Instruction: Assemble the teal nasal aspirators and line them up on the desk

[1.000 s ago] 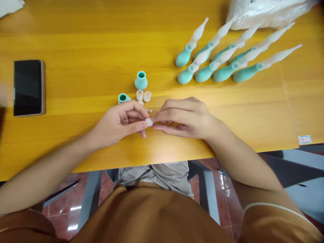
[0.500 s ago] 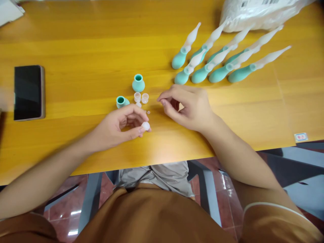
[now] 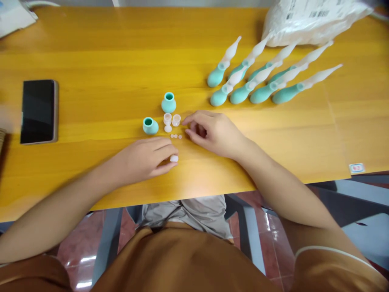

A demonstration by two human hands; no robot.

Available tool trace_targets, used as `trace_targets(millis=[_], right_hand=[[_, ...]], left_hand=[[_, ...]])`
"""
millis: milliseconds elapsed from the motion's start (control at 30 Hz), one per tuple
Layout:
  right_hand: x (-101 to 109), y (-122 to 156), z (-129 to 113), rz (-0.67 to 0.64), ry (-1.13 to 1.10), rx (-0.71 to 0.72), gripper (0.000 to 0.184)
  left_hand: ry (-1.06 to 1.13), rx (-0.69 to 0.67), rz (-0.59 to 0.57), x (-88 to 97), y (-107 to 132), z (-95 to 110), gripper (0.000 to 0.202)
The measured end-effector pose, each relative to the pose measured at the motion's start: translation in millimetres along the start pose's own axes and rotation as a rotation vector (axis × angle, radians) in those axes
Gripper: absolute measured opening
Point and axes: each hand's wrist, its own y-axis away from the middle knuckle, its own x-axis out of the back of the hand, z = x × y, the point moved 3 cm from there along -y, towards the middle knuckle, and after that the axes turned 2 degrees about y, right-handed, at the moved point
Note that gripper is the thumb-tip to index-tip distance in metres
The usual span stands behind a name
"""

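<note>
My left hand (image 3: 142, 157) lies low on the yellow table (image 3: 91, 61), thumb and fingers pinched on a small white plastic cap (image 3: 174, 158) that touches the tabletop. My right hand (image 3: 212, 132) rests to its right with fingers curled, fingertips beside a row of tiny white discs (image 3: 176, 136). Just beyond them stand two small clear cups (image 3: 172, 119), a white cap (image 3: 168, 129) and two teal rubber bulbs (image 3: 168, 102) (image 3: 150, 125).
Several assembled teal bulbs with long white nozzles (image 3: 264, 81) lie in rows at the right rear. A white plastic bag (image 3: 306, 22) sits behind them. A black phone (image 3: 39, 110) lies at the left, and a small sticker (image 3: 356, 167) near the right front edge.
The hands have parted. My left hand has lowered the white cap to the table, and my right hand has moved forward to the tiny discs.
</note>
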Motion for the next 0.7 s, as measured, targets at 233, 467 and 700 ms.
trace_targets(millis=[233,467,700], right_hand=[[-3.4,-2.1,-1.2,0.065,-0.097,0.028,0.049],[-6.6,-5.6,-4.1,0.097,-0.067,0.109,0.046],[-10.3,-7.5,-2.0,0.147,-0.036,0.203,0.029]], left_hand=[[-0.165,-0.022,-0.009,-1.8,1.7,-3.1,0.026],[-0.205,-0.034,0.014,-6.5,1.6,-3.2,0.030],[-0.187,-0.012,-0.010,-8.9,1.6,-5.2,0.032]])
